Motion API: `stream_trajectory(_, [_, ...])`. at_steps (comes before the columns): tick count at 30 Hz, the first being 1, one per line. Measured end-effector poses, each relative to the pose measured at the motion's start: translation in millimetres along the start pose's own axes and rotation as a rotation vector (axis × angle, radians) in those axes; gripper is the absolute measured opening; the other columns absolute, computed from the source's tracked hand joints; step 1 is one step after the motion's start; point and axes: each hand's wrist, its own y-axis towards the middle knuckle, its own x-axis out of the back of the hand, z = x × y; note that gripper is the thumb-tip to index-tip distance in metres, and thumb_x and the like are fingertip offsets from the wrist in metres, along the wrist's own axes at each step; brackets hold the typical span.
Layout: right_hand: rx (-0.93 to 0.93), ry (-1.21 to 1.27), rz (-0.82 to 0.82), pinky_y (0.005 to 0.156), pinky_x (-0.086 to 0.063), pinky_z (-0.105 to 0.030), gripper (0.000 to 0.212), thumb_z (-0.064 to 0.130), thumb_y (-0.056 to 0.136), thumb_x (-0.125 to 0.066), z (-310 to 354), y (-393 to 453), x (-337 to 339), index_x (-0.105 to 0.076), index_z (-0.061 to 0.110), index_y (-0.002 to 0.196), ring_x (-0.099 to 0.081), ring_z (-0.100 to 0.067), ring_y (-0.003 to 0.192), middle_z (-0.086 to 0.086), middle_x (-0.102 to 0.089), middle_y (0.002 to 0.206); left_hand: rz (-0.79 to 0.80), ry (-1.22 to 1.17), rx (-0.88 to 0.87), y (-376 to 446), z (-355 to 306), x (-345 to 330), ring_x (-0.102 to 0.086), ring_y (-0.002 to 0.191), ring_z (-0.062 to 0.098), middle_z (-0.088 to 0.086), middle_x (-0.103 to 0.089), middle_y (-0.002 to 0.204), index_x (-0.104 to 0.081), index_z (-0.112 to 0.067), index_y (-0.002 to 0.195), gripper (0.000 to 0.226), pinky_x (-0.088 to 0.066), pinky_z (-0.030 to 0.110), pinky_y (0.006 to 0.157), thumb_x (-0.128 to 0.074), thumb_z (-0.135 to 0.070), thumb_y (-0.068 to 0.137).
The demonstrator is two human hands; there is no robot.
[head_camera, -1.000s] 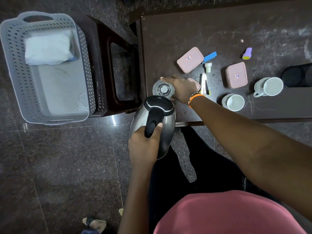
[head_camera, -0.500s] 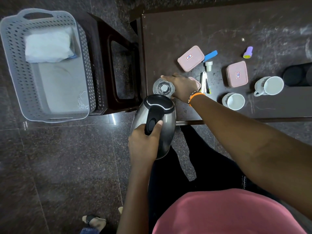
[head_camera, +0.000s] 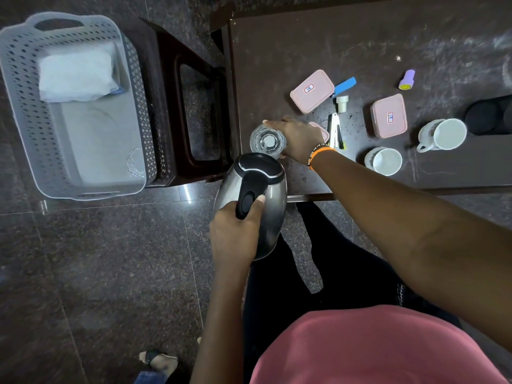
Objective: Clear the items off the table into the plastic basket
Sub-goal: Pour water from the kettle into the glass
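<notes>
My left hand (head_camera: pixel 235 234) grips the black handle of a steel kettle (head_camera: pixel 273 195), held in the air off the table's near-left corner. My right hand (head_camera: pixel 297 138) is wrapped around a clear drinking glass (head_camera: pixel 267 141) standing at the table's left edge. The grey plastic basket (head_camera: pixel 16 87) sits on the floor at the far left, with a white folded cloth (head_camera: pixel 74 74) and a clear glass item (head_camera: pixel 135 162) inside. On the dark table (head_camera: pixel 360 37) lie two pink boxes (head_camera: pixel 311 90) (head_camera: pixel 388 116), two white cups (head_camera: pixel 383 161) (head_camera: pixel 443 134) and a stapler (head_camera: pixel 335 130).
A dark wooden stool (head_camera: pixel 166 106) stands between the basket and the table. A blue clip (head_camera: pixel 345 84), a small white cap (head_camera: pixel 341 103) and a purple stamp (head_camera: pixel 406 79) also lie on the table. A black tray (head_camera: pixel 487 115) is at the right edge. Someone's sandalled foot (head_camera: pixel 158 358) is on the floor.
Almost nothing has moved. Both hands keep their hold on the kettle and the glass; the view has shifted very slightly.
</notes>
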Motion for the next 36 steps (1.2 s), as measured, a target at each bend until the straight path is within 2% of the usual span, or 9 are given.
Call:
stream_trajectory(8, [-0.002, -0.003, 0.001, 0.094, -0.051, -0.047, 0.072, 0.024, 0.08, -0.066, 0.9, -0.3, 0.2, -0.033, 0.037, 0.142, -0.058, -0.036, 0.115, -0.009, -0.047, 0.136, 0.003, 0.011, 0.002, -1.2, 2.5, -0.1, -0.064, 0.064, 0.027, 0.012, -0.065, 0.063, -0.057, -0.006, 0.06, 0.047, -0.047, 0.035, 0.06, -0.062, -0.049, 0.079])
stream_trajectory(15, [-0.004, 0.007, -0.01, 0.095, -0.05, -0.046, 0.068, 0.026, 0.082, -0.064, 1.4, -1.2, 1.0, -0.034, 0.039, 0.141, -0.058, -0.037, 0.116, -0.009, -0.047, 0.137, -0.001, 0.01, 0.01, -1.6, 2.9, -0.9, -0.064, 0.062, 0.024, 0.008, -0.064, 0.06, -0.056, -0.009, 0.057, 0.046, -0.043, 0.027, 0.053, -0.062, -0.05, 0.078])
stream_trajectory(30, [0.006, 0.013, -0.01, 0.095, -0.05, -0.045, 0.069, 0.025, 0.08, -0.066, 1.0, -3.5, 3.0, -0.035, 0.038, 0.141, -0.058, -0.035, 0.115, -0.008, -0.049, 0.132, -0.003, 0.049, -0.006, -0.5, 1.5, -3.2, -0.061, 0.059, 0.021, 0.006, -0.063, 0.058, -0.056, -0.008, 0.059, 0.046, -0.039, 0.024, 0.051, -0.061, -0.049, 0.079])
stream_trajectory(36, [-0.001, -0.006, -0.017, 0.094, -0.051, -0.045, 0.069, 0.025, 0.081, -0.065, 1.2, -2.4, 2.3, -0.035, 0.039, 0.141, -0.059, -0.035, 0.114, -0.007, -0.05, 0.132, 0.01, 0.027, 0.007, 0.7, 2.4, -4.2, -0.061, 0.059, 0.023, 0.004, -0.059, 0.055, -0.055, -0.009, 0.057, 0.046, -0.042, 0.026, 0.053, -0.062, -0.048, 0.079])
